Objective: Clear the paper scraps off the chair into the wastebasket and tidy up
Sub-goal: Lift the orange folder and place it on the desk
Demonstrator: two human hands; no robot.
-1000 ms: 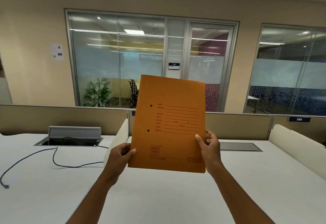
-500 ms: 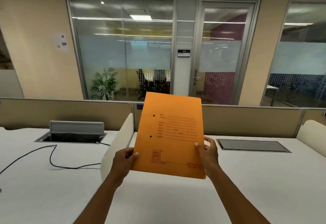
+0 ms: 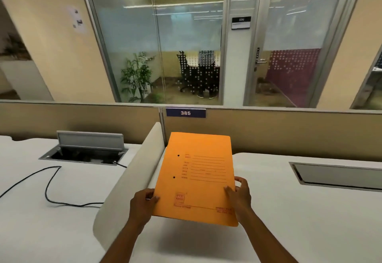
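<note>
I hold an orange paper file folder [image 3: 198, 175] with printed lines and two punched holes, tilted back a little above the white desk [image 3: 289, 221]. My left hand [image 3: 142, 204] grips its lower left edge. My right hand [image 3: 239, 194] grips its lower right edge. No chair with paper scraps and no wastebasket are in view.
A white curved divider [image 3: 128, 180] splits the desk left of the folder. An open cable box [image 3: 84, 151] with a black cable [image 3: 49, 184] lies on the left desk; a closed flap [image 3: 337, 175] lies at right. A beige partition [image 3: 289, 132] labelled 385 stands behind, glass-walled rooms beyond.
Both hands have lowered the folder toward the desk and tilted it flatter. The view has tipped downward and moved closer to the partition.
</note>
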